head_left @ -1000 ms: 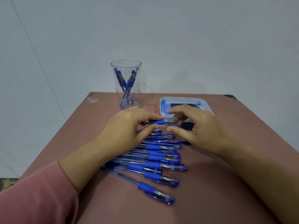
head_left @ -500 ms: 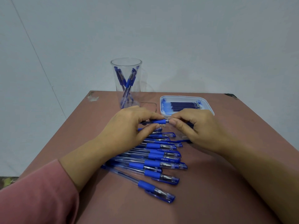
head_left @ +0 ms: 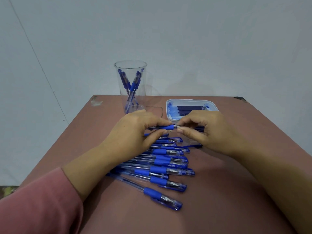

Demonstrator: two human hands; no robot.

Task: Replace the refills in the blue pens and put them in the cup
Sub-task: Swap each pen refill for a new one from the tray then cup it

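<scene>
Brown table point(head_left: 236, 191): pens point(head_left: 162, 169), cup point(head_left: 130, 85), refill tray point(head_left: 190, 100).

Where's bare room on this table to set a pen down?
Free: near strip of the table in front of the row of pens; the far-left corner beside the cup. Crowded: the middle, where left hand and right hand meet by the refill tray.

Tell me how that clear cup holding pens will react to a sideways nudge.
Likely tips easily: the cup is tall and narrows toward its base. Its thin clear wall suggests light plastic. The pens leaning inside would probably shift.
</scene>
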